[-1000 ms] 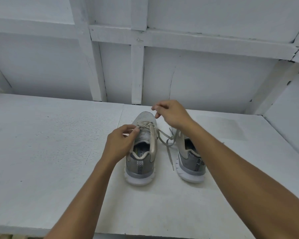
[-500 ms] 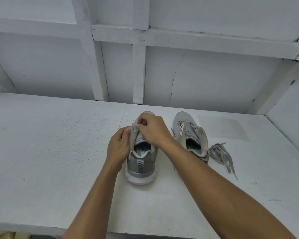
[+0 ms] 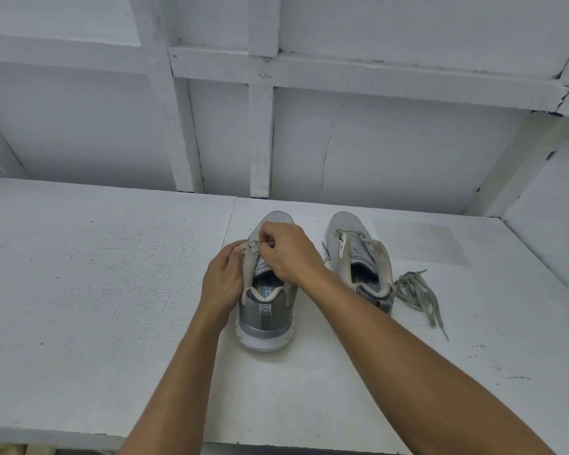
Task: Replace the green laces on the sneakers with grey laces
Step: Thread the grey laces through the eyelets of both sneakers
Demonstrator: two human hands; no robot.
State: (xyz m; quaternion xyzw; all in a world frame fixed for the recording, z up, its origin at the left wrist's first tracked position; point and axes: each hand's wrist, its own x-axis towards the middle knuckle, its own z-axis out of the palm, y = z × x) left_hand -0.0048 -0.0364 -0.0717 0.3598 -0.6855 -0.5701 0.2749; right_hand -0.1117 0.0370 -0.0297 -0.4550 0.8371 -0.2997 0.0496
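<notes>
Head view: two grey shoes stand side by side on the white worktop [image 3: 79, 290], about midway along it and nearer its back edge than its front. Their toes point to the back edge and their heels face the front edge.

The left shoe [image 3: 266, 318] is held by both hands. The left hand [image 3: 222, 280] comes in from the shoe's left side. Its grip is closed on the left eyelet flap, with the fingers curled round the flap's edge and the thumb on top. The right hand [image 3: 289, 254] lies over the tongue, knuckles up. Its grip is pressed together in a pinch at the top of that same flap, fingertips against the left hand's. Whether a lace end sits in that pinch is too small to tell.

The right shoe [image 3: 358, 257] stands just apart, untouched, with its flaps spread and its tongue showing. The loose laces [image 3: 416, 292] lie in a tangle on the worktop just beside that shoe's heel, on its right, with one end trailing towards the front edge.
</notes>
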